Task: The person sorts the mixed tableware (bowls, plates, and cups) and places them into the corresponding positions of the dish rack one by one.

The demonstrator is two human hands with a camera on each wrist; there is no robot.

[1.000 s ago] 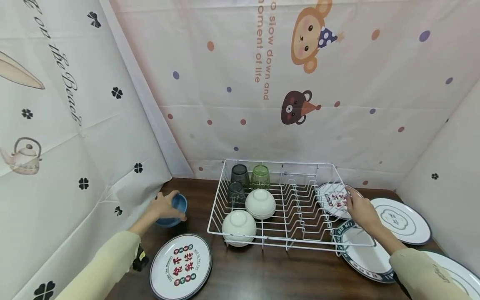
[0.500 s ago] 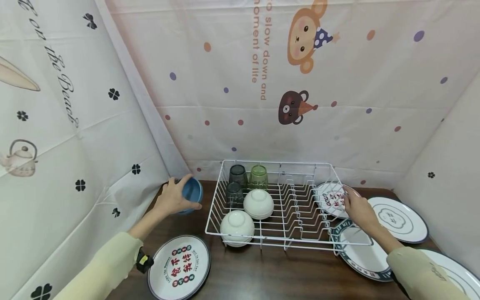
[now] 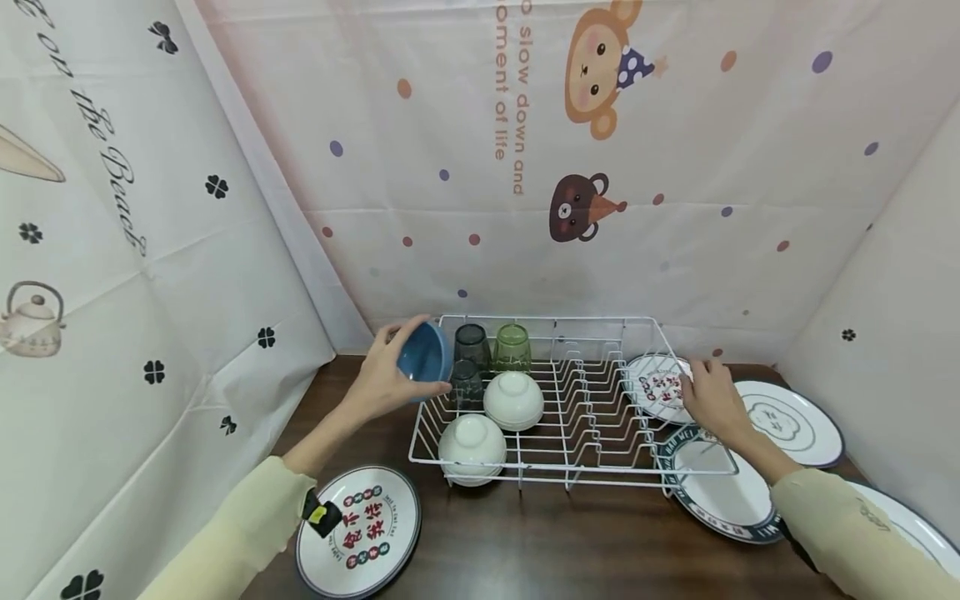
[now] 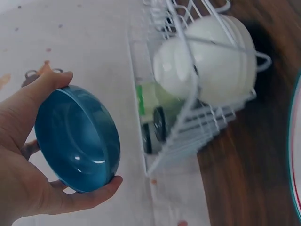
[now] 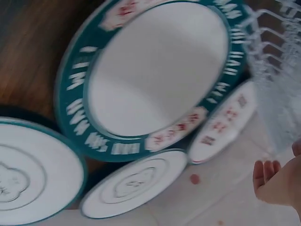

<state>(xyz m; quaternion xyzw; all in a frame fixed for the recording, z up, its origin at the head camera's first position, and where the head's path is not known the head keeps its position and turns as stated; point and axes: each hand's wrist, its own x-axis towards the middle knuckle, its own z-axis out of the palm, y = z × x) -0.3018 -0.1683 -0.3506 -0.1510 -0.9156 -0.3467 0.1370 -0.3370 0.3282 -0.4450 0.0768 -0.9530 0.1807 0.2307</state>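
Relative to the earlier frames, the left hand (image 3: 384, 375) and the small, round, glossy blue bowl (image 3: 425, 352), apparently glazed ceramic, have moved toward 2 o'clock (12 o'clock lying away from the person), to the air near the 10 o'clock corner of the white wire dish rack (image 3: 555, 318). Nearest, at the rack's 7 o'clock, a stack of round white plates with dark rims and red lettering (image 3: 358, 533) rests on the dark brown wooden surface (image 3: 517, 542). Beyond it, the left hand's fingers (image 3: 405, 332) are spread about as wide as the bowl, gripping its rim at opposite sides. The bowl should prove fairly light, rigid, slippery and liable to chip; a hold across the rim and outer wall appears surest. It is tilted, mouth turned toward the palm, highlights on its inner wall. The right hand (image 3: 716, 402) curls its fingers at the rack's 3 o'clock side; whether they grip wire cannot be told. Farthest, inside the rack at 10 o'clock, stand smoky grey glass tumblers (image 3: 471, 343) and a green glass tumbler (image 3: 512, 348).
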